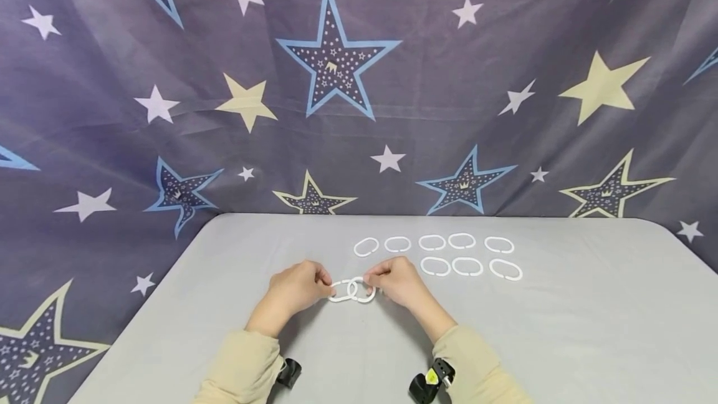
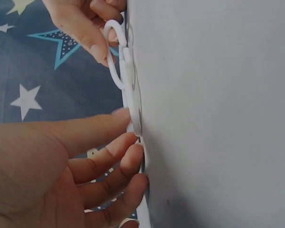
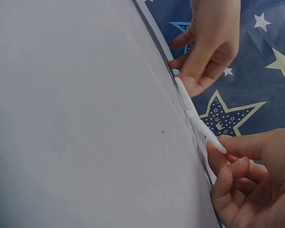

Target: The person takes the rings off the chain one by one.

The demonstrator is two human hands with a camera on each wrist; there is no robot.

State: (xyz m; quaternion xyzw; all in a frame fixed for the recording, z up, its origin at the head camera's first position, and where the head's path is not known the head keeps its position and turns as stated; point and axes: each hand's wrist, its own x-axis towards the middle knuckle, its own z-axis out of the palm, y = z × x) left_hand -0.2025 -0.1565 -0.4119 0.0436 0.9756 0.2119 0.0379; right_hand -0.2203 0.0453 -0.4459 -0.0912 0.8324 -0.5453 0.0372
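Two white oval plastic chain links are hooked through each other between the hands, close over the table. My left hand (image 1: 300, 287) pinches the left link (image 1: 338, 298) at its outer end between thumb and fingers. The right link (image 1: 369, 297) is pinched at its upper right by my right hand (image 1: 397, 279). In the left wrist view the right link (image 2: 112, 71) stands tilted against the other link (image 2: 134, 102). From the right wrist the joined pair shows nearly edge-on, with my right thumb (image 3: 242, 145) pressing the near link (image 3: 213, 137).
Several loose white links lie in two rough rows beyond my right hand, among them a front link (image 1: 467, 267) and a back link (image 1: 397, 244). They rest on a grey-covered table (image 1: 589, 304). A star-patterned cloth (image 1: 415, 98) hangs behind the table's far edge.
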